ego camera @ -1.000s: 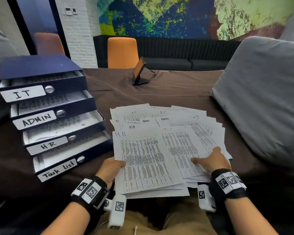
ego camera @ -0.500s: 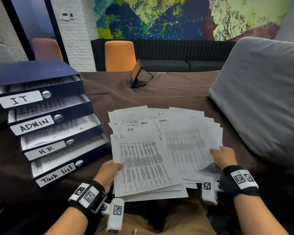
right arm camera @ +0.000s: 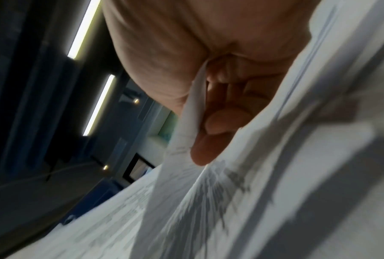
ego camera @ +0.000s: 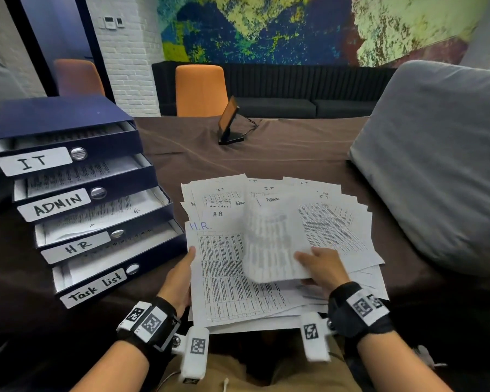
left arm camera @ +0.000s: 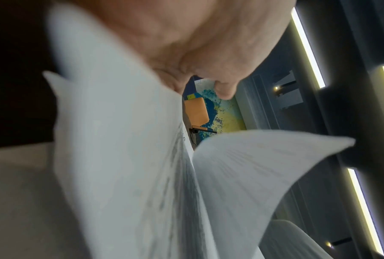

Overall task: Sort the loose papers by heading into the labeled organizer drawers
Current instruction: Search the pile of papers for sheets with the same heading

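A fan of loose printed papers (ego camera: pixel 331 222) lies on the brown table, with headings IT, Admin and HR. My left hand (ego camera: pixel 181 274) grips the left edge of the front stack, whose top sheet (ego camera: pixel 224 273) is headed H.R. My right hand (ego camera: pixel 320 267) pinches one sheet (ego camera: pixel 269 244) by its lower right corner; it is lifted, blurred, and hangs over the H.R. sheet. In the right wrist view my fingers (right arm camera: pixel 211 140) lie under that sheet (right arm camera: pixel 184 129). A blue organizer (ego camera: pixel 77 193) stands at the left, its drawers labelled IT, ADMIN, HR and Task list pulled open in steps with papers inside.
A large grey cushion (ego camera: pixel 441 165) fills the right side. A small screen on a stand (ego camera: pixel 229 123) sits at the far middle of the table. Orange chairs (ego camera: pixel 200 90) and a black sofa stand beyond the table.
My right hand has lifted one sheet off the right part of the pile and swung it left over the H.R. sheet. My left hand has kept its hold on the stack's edge.
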Action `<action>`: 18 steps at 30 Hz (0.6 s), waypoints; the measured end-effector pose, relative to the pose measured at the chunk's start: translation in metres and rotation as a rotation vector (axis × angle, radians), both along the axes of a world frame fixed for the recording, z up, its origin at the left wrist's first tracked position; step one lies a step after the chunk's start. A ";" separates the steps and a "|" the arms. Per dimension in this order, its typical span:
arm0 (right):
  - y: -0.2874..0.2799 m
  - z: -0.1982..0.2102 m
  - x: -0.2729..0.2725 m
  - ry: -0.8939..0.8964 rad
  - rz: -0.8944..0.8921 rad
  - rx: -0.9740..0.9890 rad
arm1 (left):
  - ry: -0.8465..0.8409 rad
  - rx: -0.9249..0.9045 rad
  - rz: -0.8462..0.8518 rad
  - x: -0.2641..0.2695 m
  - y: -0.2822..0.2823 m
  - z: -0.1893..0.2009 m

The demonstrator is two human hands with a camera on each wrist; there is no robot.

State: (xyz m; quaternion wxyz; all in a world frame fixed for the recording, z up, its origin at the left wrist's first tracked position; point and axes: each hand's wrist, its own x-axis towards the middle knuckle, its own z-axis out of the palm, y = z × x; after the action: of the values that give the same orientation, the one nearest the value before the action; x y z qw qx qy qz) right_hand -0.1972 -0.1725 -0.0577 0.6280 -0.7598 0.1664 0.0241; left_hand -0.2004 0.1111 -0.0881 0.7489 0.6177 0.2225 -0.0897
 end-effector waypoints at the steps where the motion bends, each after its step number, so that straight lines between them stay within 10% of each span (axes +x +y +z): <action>1: 0.010 -0.001 -0.005 -0.007 0.065 -0.031 | -0.012 -0.018 -0.011 0.001 0.000 0.001; 9: 0.041 0.000 -0.015 -0.131 0.302 -0.192 | 0.071 0.085 -0.189 0.000 0.003 0.002; 18: 0.013 -0.019 0.006 -0.104 -0.005 -0.348 | 0.053 0.056 0.189 -0.007 -0.005 0.025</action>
State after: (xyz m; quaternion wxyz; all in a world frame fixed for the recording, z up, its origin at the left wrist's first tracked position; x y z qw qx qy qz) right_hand -0.1911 -0.1594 -0.0764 0.4947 -0.8569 0.1373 -0.0461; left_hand -0.2077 0.1061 -0.0632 0.7304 0.6120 0.3020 -0.0289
